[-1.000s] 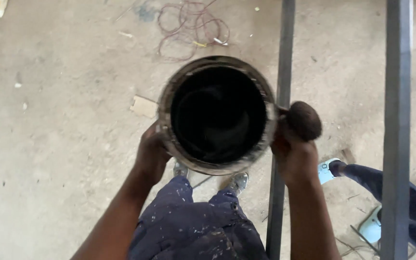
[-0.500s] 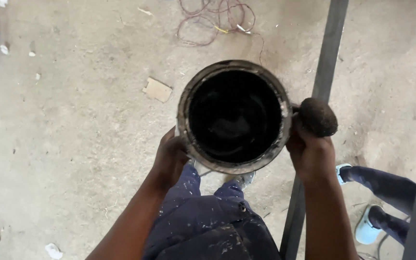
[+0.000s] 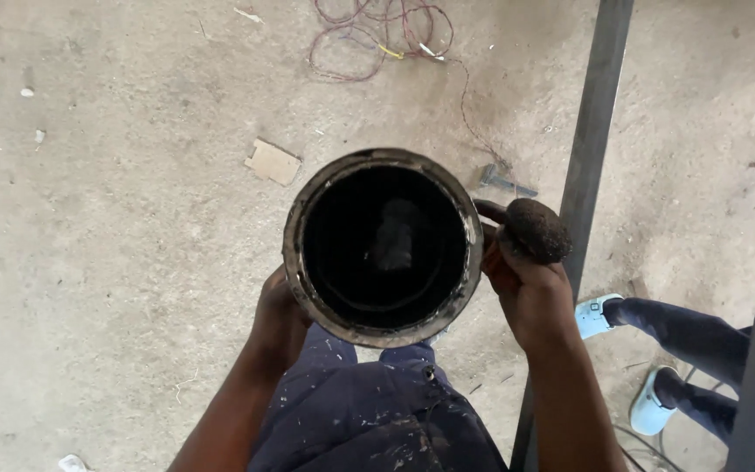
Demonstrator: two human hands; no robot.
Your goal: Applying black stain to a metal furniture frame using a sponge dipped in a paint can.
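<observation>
I look straight down into a wide, rusty black metal cylinder point(image 3: 384, 246) held upright in front of my legs; its inside is dark, with a dull shape deep within. My left hand point(image 3: 278, 316) grips its outer wall on the left. My right hand point(image 3: 528, 293) steadies the right side of the rim and also holds a dark, rough, rounded lump point(image 3: 536, 230) between thumb and fingers.
A concrete floor lies below, with a tangle of red wires point(image 3: 380, 35) at the top, a small cardboard scrap point(image 3: 273, 162), and a vertical metal bar point(image 3: 589, 149) right of the cylinder. Another person's legs in pale blue shoes point(image 3: 653, 402) stand at the lower right.
The view has shifted, so the cylinder sits slightly lower and more central. A faint shape now shows inside it. Both hands keep the same hold.
</observation>
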